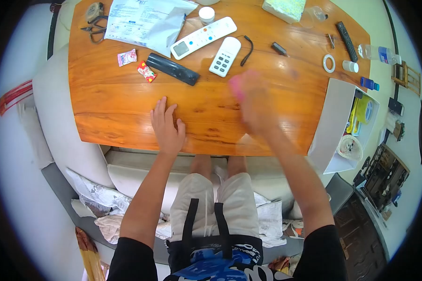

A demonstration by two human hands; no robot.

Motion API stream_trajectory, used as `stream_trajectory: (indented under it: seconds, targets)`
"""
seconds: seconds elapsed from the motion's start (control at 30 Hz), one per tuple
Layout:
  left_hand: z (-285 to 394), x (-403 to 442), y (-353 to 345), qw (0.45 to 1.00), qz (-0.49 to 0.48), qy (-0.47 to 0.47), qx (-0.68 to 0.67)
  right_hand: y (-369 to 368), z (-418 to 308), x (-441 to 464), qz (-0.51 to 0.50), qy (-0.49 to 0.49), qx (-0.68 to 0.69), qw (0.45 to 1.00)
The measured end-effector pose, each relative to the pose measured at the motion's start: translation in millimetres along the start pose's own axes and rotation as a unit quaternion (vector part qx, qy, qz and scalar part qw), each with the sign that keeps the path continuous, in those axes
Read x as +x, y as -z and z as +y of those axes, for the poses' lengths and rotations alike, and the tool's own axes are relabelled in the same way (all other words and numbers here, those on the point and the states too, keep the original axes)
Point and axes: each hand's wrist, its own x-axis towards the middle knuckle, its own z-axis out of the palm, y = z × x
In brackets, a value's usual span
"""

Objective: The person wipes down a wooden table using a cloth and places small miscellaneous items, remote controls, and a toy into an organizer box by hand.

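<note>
My left hand rests on the wooden table near its front edge, palm down with fingers spread, holding nothing. My right hand is smeared by motion over the middle of the table. A small pink object shows at its fingertips; blur hides its kind. Beyond the hands lie a small white remote control with a black wrist strap, a longer white remote control and a black glossy case. Two wrapped candies, one pink and one red, lie left of the case.
A white plastic mailing bag, scissors and a tape measure occupy the far left. An open white box with tape stands at the right edge. Near it are a white ring, a black remote and a plastic bottle.
</note>
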Motion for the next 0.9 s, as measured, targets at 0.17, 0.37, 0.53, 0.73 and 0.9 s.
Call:
stream_trajectory:
  seconds: [0.17,0.37,0.53,0.73,0.9]
  targets:
    - [-16.9,-1.7,-7.2,0.998,-0.011,-0.029,0.052,-22.6,-20.8,14.2,0.165,-0.135,-0.099,0.972]
    - [-19.9,-4.2,-15.1,0.995,-0.015,-0.034,0.097,-5.5,-19.9,-10.9,0.0,0.018,-0.051,0.999]
    - [-19.4,-9.0,-15.4,0.995,-0.004,-0.037,0.096,-19.3,-51.3,14.2,0.169,-0.118,-0.113,0.972]
    - [-17.0,-9.4,-13.8,0.994,-0.016,-0.027,0.109,-36.5,-35.2,-28.8,-0.003,0.046,0.078,0.996]
    - [-16.3,-6.3,-13.6,0.992,-0.03,-0.017,0.123,-32.2,-45.3,-5.6,0.156,-0.13,-0.047,0.978]
